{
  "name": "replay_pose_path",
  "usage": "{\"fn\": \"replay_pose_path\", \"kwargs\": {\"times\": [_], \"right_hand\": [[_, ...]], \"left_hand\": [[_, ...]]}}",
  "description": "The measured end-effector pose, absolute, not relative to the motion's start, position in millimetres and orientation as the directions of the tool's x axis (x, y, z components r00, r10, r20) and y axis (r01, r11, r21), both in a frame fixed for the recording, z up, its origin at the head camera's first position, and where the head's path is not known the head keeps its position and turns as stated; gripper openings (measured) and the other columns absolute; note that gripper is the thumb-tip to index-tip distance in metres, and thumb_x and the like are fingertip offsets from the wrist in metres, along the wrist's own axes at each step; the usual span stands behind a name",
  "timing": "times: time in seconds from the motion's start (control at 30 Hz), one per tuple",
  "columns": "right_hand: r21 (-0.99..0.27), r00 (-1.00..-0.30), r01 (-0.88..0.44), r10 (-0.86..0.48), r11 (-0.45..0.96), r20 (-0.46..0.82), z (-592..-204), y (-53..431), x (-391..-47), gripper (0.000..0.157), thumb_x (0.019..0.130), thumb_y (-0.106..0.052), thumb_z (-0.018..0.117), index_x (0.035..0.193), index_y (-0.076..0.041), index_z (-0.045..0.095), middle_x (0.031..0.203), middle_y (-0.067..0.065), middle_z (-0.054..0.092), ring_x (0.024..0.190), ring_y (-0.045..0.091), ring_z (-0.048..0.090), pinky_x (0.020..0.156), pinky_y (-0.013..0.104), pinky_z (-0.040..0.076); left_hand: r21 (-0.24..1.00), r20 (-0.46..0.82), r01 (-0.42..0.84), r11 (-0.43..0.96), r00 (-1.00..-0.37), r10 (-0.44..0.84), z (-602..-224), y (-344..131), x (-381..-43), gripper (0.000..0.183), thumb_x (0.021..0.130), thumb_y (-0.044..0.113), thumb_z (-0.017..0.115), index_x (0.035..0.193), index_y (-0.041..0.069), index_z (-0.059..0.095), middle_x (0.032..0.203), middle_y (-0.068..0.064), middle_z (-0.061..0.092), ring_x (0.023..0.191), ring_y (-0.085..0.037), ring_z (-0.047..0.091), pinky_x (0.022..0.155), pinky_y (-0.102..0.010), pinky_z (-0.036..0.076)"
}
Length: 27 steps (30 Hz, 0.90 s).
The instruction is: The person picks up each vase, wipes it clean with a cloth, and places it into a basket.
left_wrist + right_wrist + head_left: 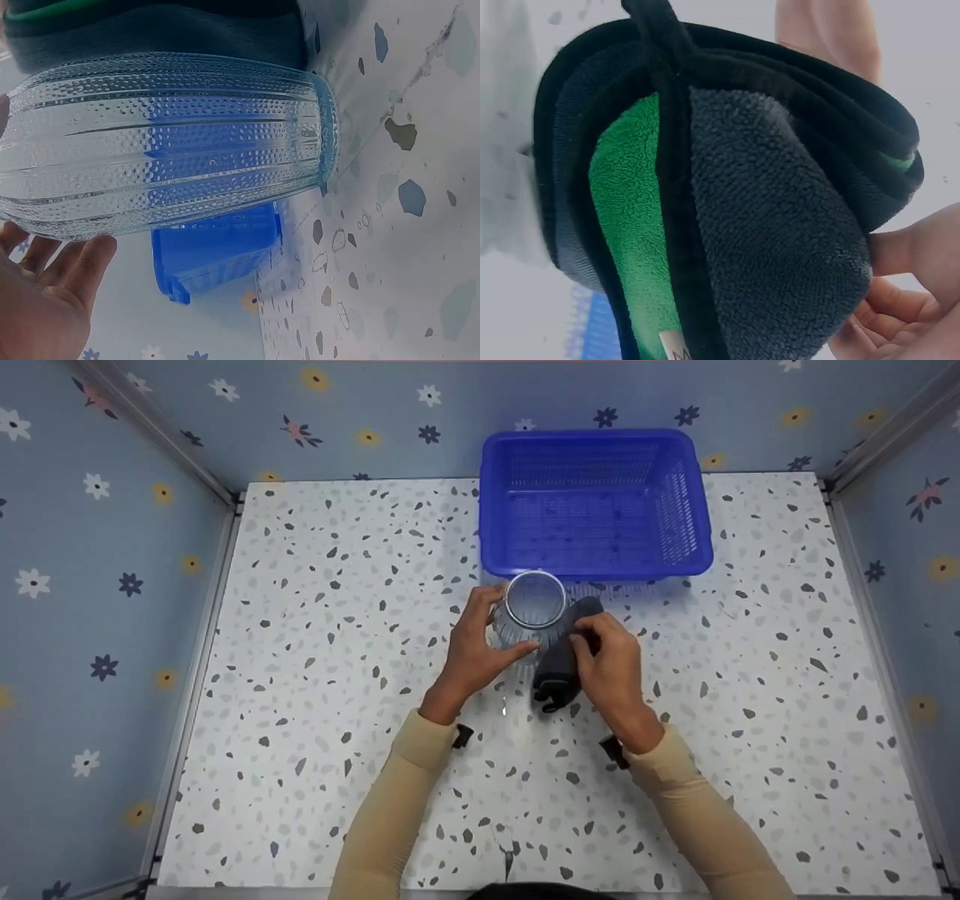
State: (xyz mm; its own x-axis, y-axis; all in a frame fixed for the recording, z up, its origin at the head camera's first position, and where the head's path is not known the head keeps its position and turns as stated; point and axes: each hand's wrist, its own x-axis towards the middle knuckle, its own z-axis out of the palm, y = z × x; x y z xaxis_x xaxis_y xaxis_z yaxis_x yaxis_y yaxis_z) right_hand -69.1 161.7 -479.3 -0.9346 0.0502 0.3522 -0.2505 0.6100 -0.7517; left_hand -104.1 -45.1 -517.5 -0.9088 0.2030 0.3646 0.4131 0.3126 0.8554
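Observation:
A clear ribbed glass vase point(225, 142) with a dotted texture stands upright on the table, its round mouth facing up in the head view. My left hand point(478, 649) holds it from the left, with thumb and fingers spread round its body. Against the vase's right side lies a folded dark grey towel point(559, 664) with black edging. Its green inner face and a small white label show in the right wrist view. The right hand point(611, 660) pinches the towel point(772, 202) between thumb and fingers.
A blue plastic basket point(596, 572) with slotted walls stands just behind the vase, near the back wall. The speckled white tabletop point(337, 660) spreads out on both sides. Flower-patterned panels point(97, 607) enclose the left, back and right.

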Motion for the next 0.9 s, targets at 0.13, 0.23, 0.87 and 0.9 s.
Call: {"fn": "replay_pose_path", "kwargs": {"times": [0.13, 0.23, 0.87, 0.9], "right_hand": [[-0.757, -0.942, -0.228, 0.058, 0.612, 0.33, -492, 161, -68, 0.009, 0.091, 0.01, 0.074, 0.1, 0.007, 0.073, 0.099, 0.022, 0.073, 0.099, 0.039, 0.072, 0.09, 0.051, 0.058], [-0.757, -0.954, -0.202, 0.05, 0.621, 0.296, -502, 161, -68, 0.01, 0.091, 0.01, 0.073, 0.101, 0.007, 0.073, 0.1, 0.022, 0.074, 0.1, 0.04, 0.072, 0.09, 0.052, 0.057], [-0.722, -0.995, -0.073, 0.002, 0.688, 0.103, -536, 162, -78, 0.006, 0.092, 0.004, 0.074, 0.098, 0.006, 0.074, 0.097, 0.022, 0.075, 0.093, 0.04, 0.071, 0.085, 0.054, 0.055], [-0.73, -0.994, -0.076, 0.008, 0.679, 0.11, -533, 163, -78, 0.007, 0.092, 0.004, 0.073, 0.099, 0.006, 0.074, 0.098, 0.022, 0.075, 0.094, 0.04, 0.071, 0.085, 0.054, 0.055]], "left_hand": [[0.853, 0.363, 0.412, 0.32, -0.909, 0.204, -518, -47, -105, 0.085, 0.08, 0.03, 0.095, 0.147, 0.003, 0.051, 0.142, -0.014, 0.053, 0.135, -0.024, 0.055, 0.101, -0.041, 0.055], [0.856, 0.355, 0.404, 0.323, -0.913, 0.202, -519, -47, -105, 0.086, 0.08, 0.03, 0.095, 0.148, 0.003, 0.05, 0.143, -0.014, 0.053, 0.135, -0.024, 0.055, 0.102, -0.041, 0.055], [0.857, 0.357, 0.405, 0.319, -0.913, 0.199, -518, -46, -104, 0.081, 0.081, 0.03, 0.095, 0.144, 0.004, 0.052, 0.143, -0.013, 0.054, 0.135, -0.023, 0.055, 0.101, -0.04, 0.056], [0.856, 0.358, 0.406, 0.321, -0.912, 0.199, -518, -45, -104, 0.08, 0.081, 0.03, 0.095, 0.144, 0.004, 0.052, 0.143, -0.013, 0.054, 0.135, -0.024, 0.055, 0.101, -0.04, 0.056]]}}
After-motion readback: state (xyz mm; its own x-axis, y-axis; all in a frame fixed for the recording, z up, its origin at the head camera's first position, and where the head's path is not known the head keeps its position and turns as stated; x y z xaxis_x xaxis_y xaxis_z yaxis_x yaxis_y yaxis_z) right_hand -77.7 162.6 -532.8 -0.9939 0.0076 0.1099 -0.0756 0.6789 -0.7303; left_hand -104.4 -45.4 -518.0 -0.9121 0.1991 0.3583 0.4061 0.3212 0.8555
